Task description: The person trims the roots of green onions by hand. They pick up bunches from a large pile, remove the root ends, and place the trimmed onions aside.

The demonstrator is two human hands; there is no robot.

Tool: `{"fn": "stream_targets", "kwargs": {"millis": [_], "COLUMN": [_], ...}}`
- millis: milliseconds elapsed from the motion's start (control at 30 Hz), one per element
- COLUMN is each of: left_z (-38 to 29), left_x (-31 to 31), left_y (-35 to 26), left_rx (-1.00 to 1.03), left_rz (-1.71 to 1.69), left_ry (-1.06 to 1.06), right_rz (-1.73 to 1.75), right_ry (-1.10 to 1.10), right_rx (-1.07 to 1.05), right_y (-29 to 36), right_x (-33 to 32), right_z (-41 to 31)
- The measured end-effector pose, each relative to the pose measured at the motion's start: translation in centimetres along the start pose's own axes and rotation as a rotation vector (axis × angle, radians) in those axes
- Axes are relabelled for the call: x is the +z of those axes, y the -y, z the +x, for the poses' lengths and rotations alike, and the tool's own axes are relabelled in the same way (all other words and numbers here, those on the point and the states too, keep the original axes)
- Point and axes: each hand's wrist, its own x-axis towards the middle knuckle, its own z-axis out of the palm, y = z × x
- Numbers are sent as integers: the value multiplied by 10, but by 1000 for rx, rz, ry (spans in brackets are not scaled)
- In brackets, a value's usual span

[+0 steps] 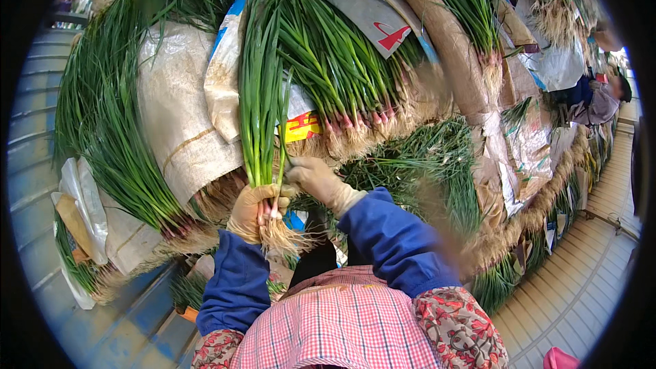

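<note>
My left hand (252, 212), in a pale glove, grips a small bunch of green garlic (261, 113) low on its stems, just above the pinkish bulbs. The bunch stands upright in the picture, leaves away from me and stringy roots hanging below the hand. My right hand (320, 182), gloved as well, is at the bunch's right side, its curled fingers pinching a thin leaf (285, 138) near the stems. Beyond it lies a pile of green garlic (348, 82), with roots towards me and part of it under plastic sacking. Trimmed leaves (420, 164) lie in a heap to the right.
A woven sack (179, 97) covers roots on the left, beside another leafy pile (118, 138). A rolled brown sack (441, 25) crosses the upper right. More rooty stacks (517, 215) run along the right. A person (599, 100) is at the far right, near the ribbed metal floor (569, 277).
</note>
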Motion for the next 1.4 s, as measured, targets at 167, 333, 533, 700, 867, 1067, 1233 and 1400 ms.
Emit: {"fn": "stream_targets", "kwargs": {"millis": [167, 333, 533, 700, 867, 1067, 1233, 1400], "left_z": [-4, 17, 9, 2, 3, -6, -15, -24], "left_x": [-9, 0, 17, 25, 23, 29, 25, 15], "left_y": [-9, 7, 10, 10, 16, 20, 10, 5], "left_rx": [-32, -31, 221, 275, 192, 96, -1, 105], "left_rz": [50, 245, 202, 168, 397, 446, 232, 2], "left_ry": [-50, 2, -63, -185, -230, -20, -78, -60], "right_rz": [-637, -703, -933, -913, -718, -30, 491, 208], "right_ry": [474, -167, -99, -301, -125, -80, -390, -637], "right_rx": [-16, 516, 443, -121, -72, 318, 497, 33], "right_y": [-34, -27, 5, 32, 40, 50, 119, 192], "right_x": [-19, -40, -64, -5, 20, -2, -88, -255], "right_z": [-63, -35, 40, -23, -53, -26, -60, -114]}}
